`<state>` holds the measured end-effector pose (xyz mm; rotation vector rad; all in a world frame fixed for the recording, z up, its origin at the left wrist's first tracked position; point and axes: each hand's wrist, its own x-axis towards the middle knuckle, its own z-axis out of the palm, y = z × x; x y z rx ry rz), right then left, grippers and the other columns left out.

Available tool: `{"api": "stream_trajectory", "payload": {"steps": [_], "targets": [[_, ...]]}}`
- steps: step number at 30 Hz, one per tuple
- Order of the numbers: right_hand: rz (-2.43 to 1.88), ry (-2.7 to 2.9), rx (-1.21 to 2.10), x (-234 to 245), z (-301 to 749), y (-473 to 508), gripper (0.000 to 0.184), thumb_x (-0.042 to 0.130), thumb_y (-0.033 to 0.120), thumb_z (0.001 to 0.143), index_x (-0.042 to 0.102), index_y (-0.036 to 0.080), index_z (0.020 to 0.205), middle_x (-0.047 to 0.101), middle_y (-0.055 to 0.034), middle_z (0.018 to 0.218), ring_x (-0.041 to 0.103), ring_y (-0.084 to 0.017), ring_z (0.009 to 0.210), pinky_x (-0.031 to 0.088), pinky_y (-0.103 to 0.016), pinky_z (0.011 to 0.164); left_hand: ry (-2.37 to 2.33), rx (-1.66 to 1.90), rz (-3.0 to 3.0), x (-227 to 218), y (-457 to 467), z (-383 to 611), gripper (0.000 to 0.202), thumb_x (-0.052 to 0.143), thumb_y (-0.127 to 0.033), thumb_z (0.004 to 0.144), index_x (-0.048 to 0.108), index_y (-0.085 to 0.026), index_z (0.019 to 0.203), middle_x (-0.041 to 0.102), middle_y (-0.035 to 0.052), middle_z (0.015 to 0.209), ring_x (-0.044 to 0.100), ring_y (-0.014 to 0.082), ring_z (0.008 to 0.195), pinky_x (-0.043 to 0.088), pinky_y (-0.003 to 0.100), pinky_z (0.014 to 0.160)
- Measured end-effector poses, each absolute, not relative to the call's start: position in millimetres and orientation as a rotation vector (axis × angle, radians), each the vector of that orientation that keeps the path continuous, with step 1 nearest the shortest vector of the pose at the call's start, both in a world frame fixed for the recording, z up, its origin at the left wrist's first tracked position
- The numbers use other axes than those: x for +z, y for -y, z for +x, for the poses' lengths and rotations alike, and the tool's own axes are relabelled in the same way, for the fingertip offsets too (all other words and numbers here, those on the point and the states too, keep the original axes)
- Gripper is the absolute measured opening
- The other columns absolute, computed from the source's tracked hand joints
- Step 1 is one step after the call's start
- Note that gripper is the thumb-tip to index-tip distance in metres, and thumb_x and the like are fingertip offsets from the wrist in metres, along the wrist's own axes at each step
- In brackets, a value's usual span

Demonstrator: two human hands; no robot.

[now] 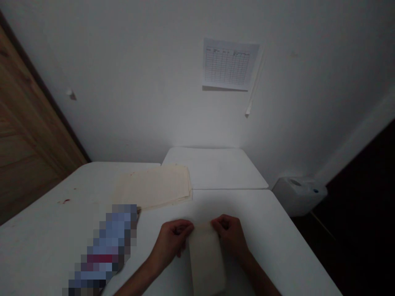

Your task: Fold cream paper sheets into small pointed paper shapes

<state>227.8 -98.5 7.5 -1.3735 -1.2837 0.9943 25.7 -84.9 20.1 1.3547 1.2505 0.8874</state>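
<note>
In the lower middle of the frame, a long, pale beige, paper-like strip with a flat face (207, 259) lies over the white, smooth tabletop (265, 222), its near end close to the bottom edge. The left hand (171, 238) has its grip pinched together on the strip's upper left corner, and the right hand (232, 235) has its grip pinched on the upper right corner.

Left of centre, a stack of thin, cream, rectangular sheets (157, 185) rests on the tabletop. Below it, at the lower left, lies a long blue-grey object with a red band (105, 242), pixelated so that its kind cannot be told. At the upper right of centre, a white printed sheet with a table grid (228, 63) hangs on the pale grey wall (132, 74). A white plastic container (299, 199) stands at the right, beyond the tabletop's edge; brown wooden boarding (21, 107) fills the left edge.
</note>
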Motion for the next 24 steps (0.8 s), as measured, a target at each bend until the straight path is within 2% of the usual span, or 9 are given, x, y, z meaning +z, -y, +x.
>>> {"api": "stream_trajectory", "payload": {"steps": [5,10,19,24], "targets": [[-1.396,1.263,0.986,8,226,100,0.032,0.068,0.046,0.076,0.070,0.015,0.068,0.068,-0.0053,0.064,0.061,-0.018,0.061,0.045,-0.026,0.056,-1.243,0.862,1.373,23,86,25,0.035,0.065,-0.049,0.071,0.072,-0.014,0.073,0.052,-0.0027,0.045,0.040,0.0087,0.033,0.031,0.017,0.028],[-1.337,1.274,1.060,6,227,99,0.041,0.065,0.053,0.078,0.074,0.014,0.082,0.072,-0.0081,0.076,0.065,-0.021,0.070,0.048,-0.029,0.062,-1.258,0.894,1.314,30,87,26,0.037,0.065,-0.050,0.069,0.070,-0.014,0.071,0.052,-0.0023,0.043,0.041,0.0092,0.033,0.031,0.017,0.028],[-1.400,1.302,1.037,10,230,100,0.033,0.067,0.046,0.077,0.076,0.014,0.074,0.073,-0.0087,0.072,0.066,-0.023,0.068,0.048,-0.029,0.060,-1.275,0.861,1.348,26,85,25,0.039,0.064,-0.053,0.070,0.067,-0.014,0.072,0.051,-0.0031,0.046,0.042,0.0091,0.034,0.032,0.017,0.028],[-1.403,1.350,1.023,12,231,101,0.030,0.066,0.041,0.078,0.075,0.014,0.073,0.073,-0.0079,0.071,0.066,-0.022,0.067,0.048,-0.027,0.061,-1.276,0.805,1.520,18,83,20,0.037,0.057,-0.051,0.078,0.066,-0.015,0.074,0.056,-0.0013,0.054,0.045,0.0102,0.039,0.035,0.019,0.033]]}}
